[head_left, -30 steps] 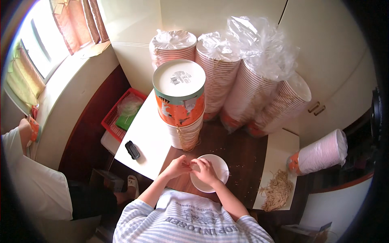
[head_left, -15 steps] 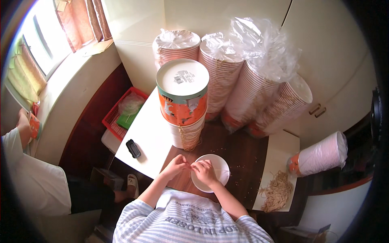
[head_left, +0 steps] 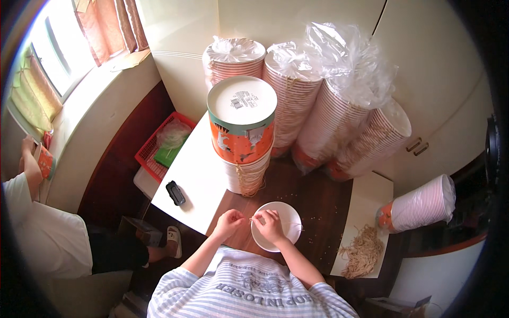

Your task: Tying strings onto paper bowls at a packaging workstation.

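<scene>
In front of me a white paper bucket [head_left: 290, 216] stands with its open mouth upward. My right hand [head_left: 269, 227] is over its left part, thumb and fingertips pinched on a thin pale cord [head_left: 289, 222] that runs over the mouth toward the right rim. Just left of the bucket, my left hand [head_left: 228, 224] is also pinched, its fingertips facing the right hand's across a small gap; the cord there is too thin to follow well. Beyond my hands rises a stack of paper buckets, with an upside-down orange-printed bucket [head_left: 244, 140] on top and cords hanging down its side.
Tall plastic-wrapped bucket stacks [head_left: 331, 119] stand at the back. To the right lie a heap of pale cords [head_left: 365, 250] and another wrapped stack [head_left: 421, 204]. A black case [head_left: 174, 193] and a red basket [head_left: 148, 153] are leftward. Another person [head_left: 45, 233] handles an orange bucket [head_left: 46, 161] by the window.
My fingertips have drawn slightly apart, the left hand shifting a little left. The white bucket stays in place. At the far left, the other person's hands have moved slightly around the orange bucket.
</scene>
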### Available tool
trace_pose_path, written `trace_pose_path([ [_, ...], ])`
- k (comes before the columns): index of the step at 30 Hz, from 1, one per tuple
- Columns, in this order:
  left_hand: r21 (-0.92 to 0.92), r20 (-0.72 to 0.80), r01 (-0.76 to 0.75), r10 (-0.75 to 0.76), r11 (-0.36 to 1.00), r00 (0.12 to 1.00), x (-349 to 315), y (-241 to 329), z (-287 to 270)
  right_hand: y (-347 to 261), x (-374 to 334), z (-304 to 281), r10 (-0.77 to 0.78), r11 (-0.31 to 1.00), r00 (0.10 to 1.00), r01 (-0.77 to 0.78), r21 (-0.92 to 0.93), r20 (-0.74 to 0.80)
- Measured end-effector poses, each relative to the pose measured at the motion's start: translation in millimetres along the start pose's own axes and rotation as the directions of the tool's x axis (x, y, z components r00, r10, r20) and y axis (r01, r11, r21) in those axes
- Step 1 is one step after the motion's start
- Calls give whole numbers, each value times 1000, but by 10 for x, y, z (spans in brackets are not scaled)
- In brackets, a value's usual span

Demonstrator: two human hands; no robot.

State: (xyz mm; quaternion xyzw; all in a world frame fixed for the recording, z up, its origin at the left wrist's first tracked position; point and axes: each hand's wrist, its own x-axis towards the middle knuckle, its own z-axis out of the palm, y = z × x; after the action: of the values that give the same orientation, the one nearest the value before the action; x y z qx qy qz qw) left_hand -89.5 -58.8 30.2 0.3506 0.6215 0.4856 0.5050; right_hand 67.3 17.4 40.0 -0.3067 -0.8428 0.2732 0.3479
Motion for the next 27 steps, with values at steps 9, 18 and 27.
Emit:
trace_pose_path([
  [9, 401, -27, -154, 179, 903, 983, -48, -45, 183, -3, 5, 9, 173, 978, 984, -176, 114, 37],
  [18, 540, -104, -211, 314, 815, 944, -79, 64, 201, -24, 7, 19, 183, 968, 982, -188, 169, 49],
  [27, 176, -126, -274, 298, 945, 946, -19, -66, 232, -29, 18, 27, 175, 972, 984, -175, 160, 13],
])
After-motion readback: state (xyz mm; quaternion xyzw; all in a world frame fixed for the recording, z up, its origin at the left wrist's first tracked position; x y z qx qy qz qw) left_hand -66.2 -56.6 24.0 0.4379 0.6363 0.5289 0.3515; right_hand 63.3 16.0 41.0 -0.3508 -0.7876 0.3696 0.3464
